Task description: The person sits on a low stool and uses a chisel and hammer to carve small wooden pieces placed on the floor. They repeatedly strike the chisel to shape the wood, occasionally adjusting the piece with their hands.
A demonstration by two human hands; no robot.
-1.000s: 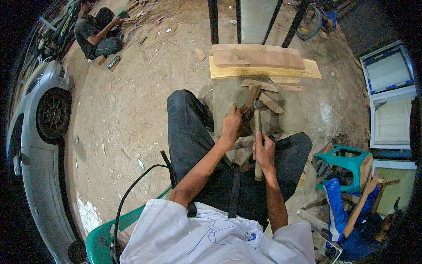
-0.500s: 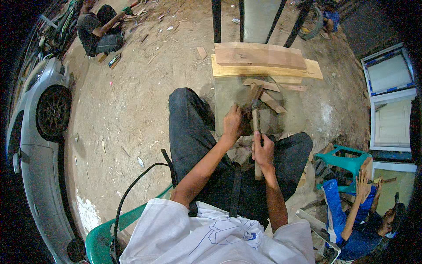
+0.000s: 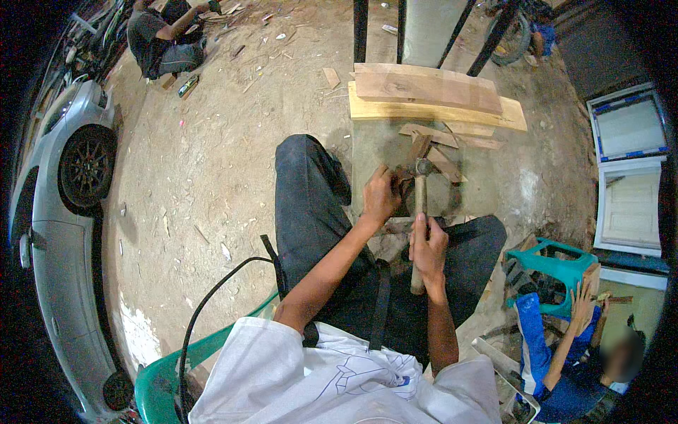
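Observation:
My right hand (image 3: 429, 251) is wrapped round the wooden handle of a hammer (image 3: 419, 194). The hammer's metal head is up by a short brown wood piece (image 3: 420, 146), just right of my left hand (image 3: 382, 196). My left fingers are closed beside a dark object between my knees; what they hold is hidden by the fingers and shadow. Beyond the hammer, thin wood offcuts (image 3: 446, 166) lie on a greyish flat surface (image 3: 367, 155).
Planks (image 3: 427, 88) lie stacked beyond the offcuts, near dark upright legs (image 3: 360, 35). A silver car (image 3: 63, 261) stands at left. One person (image 3: 152, 42) sits far left; another (image 3: 565, 389) works at right by a green stool (image 3: 551, 265). White-framed panels (image 3: 628, 201) stand behind it.
The whole view has shifted slightly. The hammer head has moved a little to the right relative to my left hand. Both hands keep their grips.

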